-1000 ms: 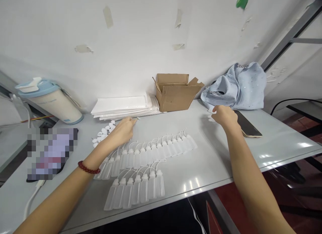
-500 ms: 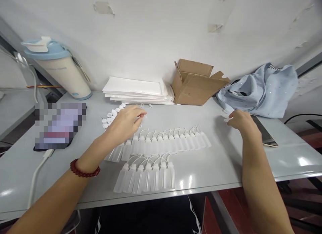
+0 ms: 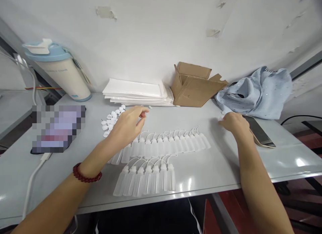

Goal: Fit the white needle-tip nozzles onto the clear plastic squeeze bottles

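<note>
White plastic bottles (image 3: 161, 145) rowed on table (image 3: 221, 167); left hand (image 3: 128, 125) pinching small cap above; right hand (image 3: 235, 123) curled, grip unclear.

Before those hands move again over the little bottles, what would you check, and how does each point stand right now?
1. Left hand holds a small white piece at the fingertips: ok.
2. Right hand grips something: cannot tell.
3. Rows of small bottles lie in tidy lines: ok.
4. Loose white caps within the left hand's reach: ok.
5. Phone beside the right hand sits fully on the table: ok.
</note>
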`<move>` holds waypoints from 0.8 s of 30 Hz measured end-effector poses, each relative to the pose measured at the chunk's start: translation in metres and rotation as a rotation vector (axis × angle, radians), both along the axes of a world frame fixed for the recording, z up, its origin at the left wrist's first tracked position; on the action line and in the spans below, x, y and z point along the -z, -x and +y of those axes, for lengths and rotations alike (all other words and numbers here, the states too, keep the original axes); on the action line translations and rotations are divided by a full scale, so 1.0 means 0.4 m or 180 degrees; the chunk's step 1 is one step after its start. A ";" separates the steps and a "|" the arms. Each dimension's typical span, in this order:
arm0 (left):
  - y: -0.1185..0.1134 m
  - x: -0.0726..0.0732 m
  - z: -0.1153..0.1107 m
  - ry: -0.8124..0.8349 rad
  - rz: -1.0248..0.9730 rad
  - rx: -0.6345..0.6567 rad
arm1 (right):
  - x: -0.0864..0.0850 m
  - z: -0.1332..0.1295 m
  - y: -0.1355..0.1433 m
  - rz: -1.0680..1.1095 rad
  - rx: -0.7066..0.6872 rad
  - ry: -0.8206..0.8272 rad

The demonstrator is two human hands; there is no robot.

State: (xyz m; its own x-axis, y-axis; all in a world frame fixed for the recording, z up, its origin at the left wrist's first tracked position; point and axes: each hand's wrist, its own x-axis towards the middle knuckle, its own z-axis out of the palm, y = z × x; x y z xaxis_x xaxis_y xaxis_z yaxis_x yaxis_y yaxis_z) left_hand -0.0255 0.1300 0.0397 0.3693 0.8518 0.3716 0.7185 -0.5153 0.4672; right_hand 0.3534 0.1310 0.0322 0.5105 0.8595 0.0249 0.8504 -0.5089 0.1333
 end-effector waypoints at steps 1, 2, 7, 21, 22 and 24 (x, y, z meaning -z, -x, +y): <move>-0.002 0.002 -0.001 0.0002 -0.0042 -0.0007 | -0.002 0.000 0.011 0.0014 -0.0075 -0.0068; -0.004 0.003 -0.003 0.0004 -0.0069 -0.0016 | -0.004 0.000 0.024 0.0029 -0.0175 -0.0135; -0.023 -0.004 -0.022 0.0022 -0.0190 -0.0036 | -0.006 -0.010 0.126 0.0558 -0.1646 -0.1034; -0.074 -0.034 -0.099 0.0836 -0.0545 0.0523 | 0.013 -0.132 0.344 0.1433 -0.4063 -0.1781; -0.075 -0.034 -0.103 0.0888 -0.0555 0.0454 | 0.014 -0.132 0.343 0.1394 -0.4051 -0.1847; -0.076 -0.033 -0.108 0.0951 -0.0649 0.0224 | 0.017 -0.131 0.341 0.1323 -0.3952 -0.1972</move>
